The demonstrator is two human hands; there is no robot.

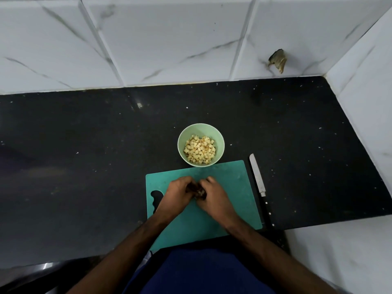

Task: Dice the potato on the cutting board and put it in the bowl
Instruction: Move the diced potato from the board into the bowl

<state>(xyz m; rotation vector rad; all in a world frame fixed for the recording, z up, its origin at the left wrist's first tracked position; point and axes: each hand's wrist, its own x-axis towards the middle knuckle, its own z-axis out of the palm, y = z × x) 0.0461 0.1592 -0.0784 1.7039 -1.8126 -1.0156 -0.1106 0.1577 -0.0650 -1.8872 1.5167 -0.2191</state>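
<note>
We note both hands, left hand [179, 190] and right hand [213, 193], cupped around the last potato dice [199, 192] mid-board, with the bowl [220, 143] straight ahead, equally near both.

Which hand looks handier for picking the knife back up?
Probably the right hand: the knife lies just off the board's right edge, on its side. The left hand would have to cross over.
</note>
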